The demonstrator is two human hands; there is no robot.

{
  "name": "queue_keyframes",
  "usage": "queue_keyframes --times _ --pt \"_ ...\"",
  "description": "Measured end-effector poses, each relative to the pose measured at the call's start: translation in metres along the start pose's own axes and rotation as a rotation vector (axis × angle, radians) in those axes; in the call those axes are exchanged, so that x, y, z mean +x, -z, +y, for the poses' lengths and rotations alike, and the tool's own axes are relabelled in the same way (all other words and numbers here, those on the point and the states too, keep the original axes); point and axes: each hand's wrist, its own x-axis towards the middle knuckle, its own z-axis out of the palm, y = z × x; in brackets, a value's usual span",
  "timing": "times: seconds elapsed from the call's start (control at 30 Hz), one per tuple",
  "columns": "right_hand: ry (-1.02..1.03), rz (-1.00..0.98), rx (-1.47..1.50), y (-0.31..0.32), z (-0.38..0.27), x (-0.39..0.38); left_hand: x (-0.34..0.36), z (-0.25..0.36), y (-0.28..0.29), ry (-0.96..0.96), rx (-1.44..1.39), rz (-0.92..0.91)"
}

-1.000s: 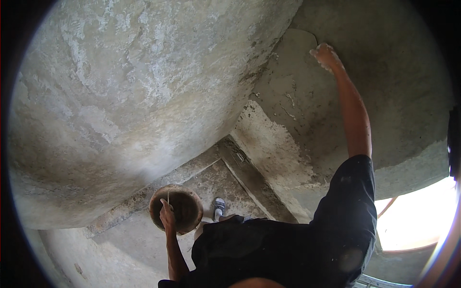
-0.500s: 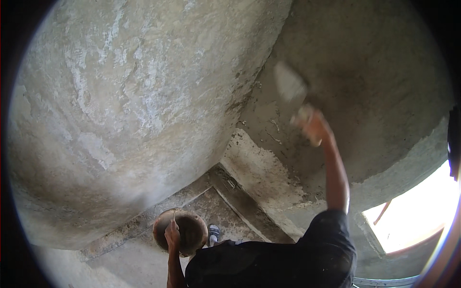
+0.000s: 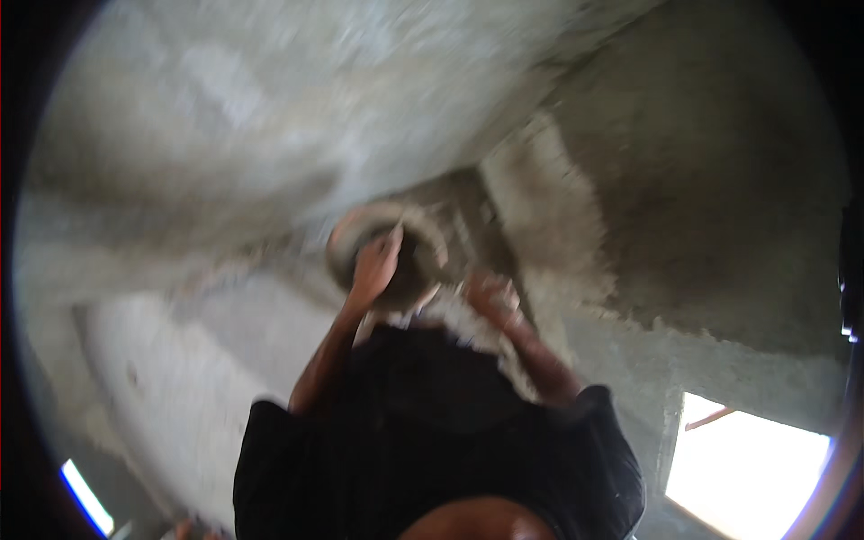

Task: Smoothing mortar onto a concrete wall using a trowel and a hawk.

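Note:
A round, basin-like container with a brownish rim and dark inside is in front of my body. My left hand is over it, fingers closed with a thin tip pointing up from them. Blur hides whether it grips the container or something else. To the right of the container, my right hand is closed in a fist around the handle of a trowel. The trowel's blade cannot be made out now, smeared near the container's right side.
A rough grey plastered wall rises ahead and left, meeting another wall with a darker plaster patch at right. Pale floor lies left of me. A bright window opening is at lower right, a narrow bright gap at lower left.
My right hand has come down from the right wall with the trowel to beside the container. My view has tilted down, so the container and left hand appear higher.

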Motion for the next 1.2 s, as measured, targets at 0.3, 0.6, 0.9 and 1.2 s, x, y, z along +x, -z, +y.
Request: queue_keyframes --times 0.3,0.6,0.9,1.2 --pt "-0.067 -0.069 1.58 0.001 0.036 0.094 0.042 0.025 0.044 0.063 -0.2 -0.224" --pt "0.123 -0.486 1.835 0.023 0.034 0.118 0.077 0.086 0.045 0.473 -0.584 -0.293" --pt "-0.39 -0.446 2.679 -0.004 -0.132 0.108 0.061 0.144 0.011 0.441 -0.677 -0.149" --pt "-0.182 -0.409 2.546 0.0 -0.04 0.069 0.068 0.166 0.015 0.369 -0.726 0.055"
